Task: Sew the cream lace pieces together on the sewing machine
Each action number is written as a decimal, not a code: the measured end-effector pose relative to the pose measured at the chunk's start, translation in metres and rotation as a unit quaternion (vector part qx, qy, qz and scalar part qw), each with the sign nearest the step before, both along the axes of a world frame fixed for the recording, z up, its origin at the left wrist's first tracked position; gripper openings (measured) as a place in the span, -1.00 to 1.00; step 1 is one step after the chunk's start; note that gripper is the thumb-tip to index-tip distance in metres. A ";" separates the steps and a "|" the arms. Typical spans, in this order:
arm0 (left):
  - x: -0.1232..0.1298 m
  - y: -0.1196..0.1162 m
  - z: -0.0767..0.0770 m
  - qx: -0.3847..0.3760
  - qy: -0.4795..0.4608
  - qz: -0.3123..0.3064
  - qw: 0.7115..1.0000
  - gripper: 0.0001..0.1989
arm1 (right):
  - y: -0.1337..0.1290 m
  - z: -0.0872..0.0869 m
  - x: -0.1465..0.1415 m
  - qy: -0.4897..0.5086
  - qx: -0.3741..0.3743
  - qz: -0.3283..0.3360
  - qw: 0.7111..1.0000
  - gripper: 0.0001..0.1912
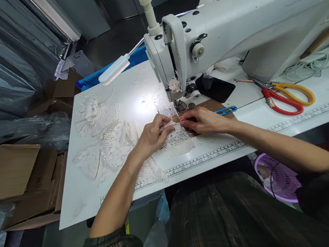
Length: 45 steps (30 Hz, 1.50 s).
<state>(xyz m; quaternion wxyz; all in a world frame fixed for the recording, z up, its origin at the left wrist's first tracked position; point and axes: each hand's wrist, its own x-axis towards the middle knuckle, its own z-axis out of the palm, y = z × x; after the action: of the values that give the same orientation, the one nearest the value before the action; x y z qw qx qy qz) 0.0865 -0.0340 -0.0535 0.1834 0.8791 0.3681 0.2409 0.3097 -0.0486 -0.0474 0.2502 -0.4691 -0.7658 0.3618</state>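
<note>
Just in front of the needle area of a white sewing machine [215,33], a piece of white lace [177,141] lies on the table. My left hand [154,134] pinches the upper edge of this lace between thumb and fingers. Close by on the right, my right hand [201,121] pinches the same edge, with a small gap between the two hands. The presser foot [177,106] is a little beyond my fingertips. More white lace pieces [114,145] are spread over the table to the left of my left hand.
Red-and-yellow scissors [287,97], a black phone [215,88] and a blue tool [227,110] lie to the right. A lamp [115,70] reaches over the white table [80,202]. Cardboard boxes [7,169] stand at the left; a purple basket [279,178] is below the front edge.
</note>
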 end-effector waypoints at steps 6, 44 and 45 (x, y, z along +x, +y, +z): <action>-0.008 0.010 0.000 0.091 0.062 0.091 0.990 -0.70 | 0.004 -0.017 0.009 0.152 -0.121 -0.034 0.980 -0.71; 0.014 -0.015 -0.001 0.017 -0.016 -0.024 0.999 -0.65 | 0.000 -0.009 -0.023 0.333 -0.073 -0.111 0.933 -0.56; 0.015 -0.017 -0.001 0.010 -0.004 -0.032 0.999 -0.58 | -0.002 -0.007 -0.024 0.345 -0.067 -0.093 0.932 -0.55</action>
<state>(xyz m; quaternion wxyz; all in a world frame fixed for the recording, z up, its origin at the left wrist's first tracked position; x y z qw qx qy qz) 0.1011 -0.0507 -0.0549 0.1836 0.8913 0.3366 0.2421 0.2860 -0.0505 -0.0548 0.4994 -0.3997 -0.5593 0.5272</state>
